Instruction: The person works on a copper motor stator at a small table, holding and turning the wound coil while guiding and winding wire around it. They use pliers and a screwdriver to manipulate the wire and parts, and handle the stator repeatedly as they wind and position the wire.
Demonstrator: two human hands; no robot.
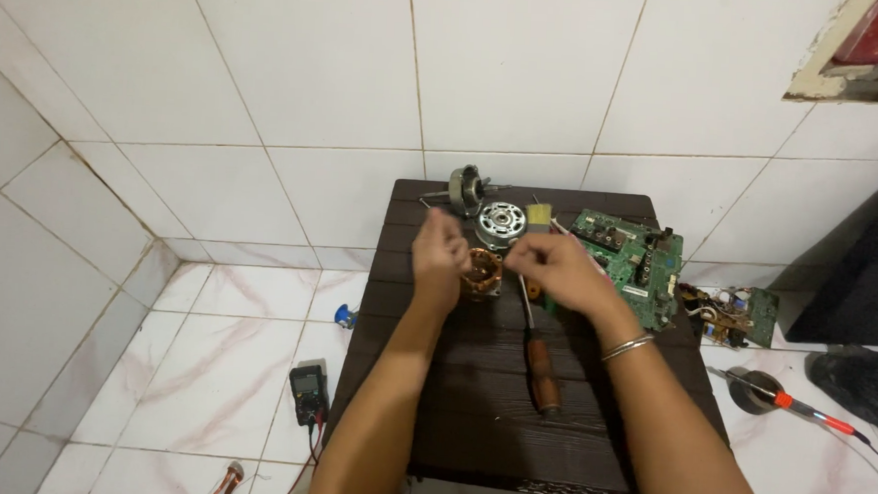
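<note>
We are looking down at a dark table (pixel 470 419) set against white tiles. On the floor to its left a multimeter (pixel 308 381) is lying. Our left hand (pixel 439 252) is curling into a loose fist just beside the copper-wound stator (pixel 481 272) — whether the fingers are pinching anything, we cannot tell. The stator is sitting mid-table between both hands, with a round metal housing (pixel 501 223) behind it. Our right hand (pixel 558 268) is also closing, fingertips toward the stator, above a wooden-handled screwdriver (pixel 538 347). Farther right, a green circuit board (pixel 631 257) is resting on the table edge — a soldering iron (pixel 801 405) is lying on the floor.
</note>
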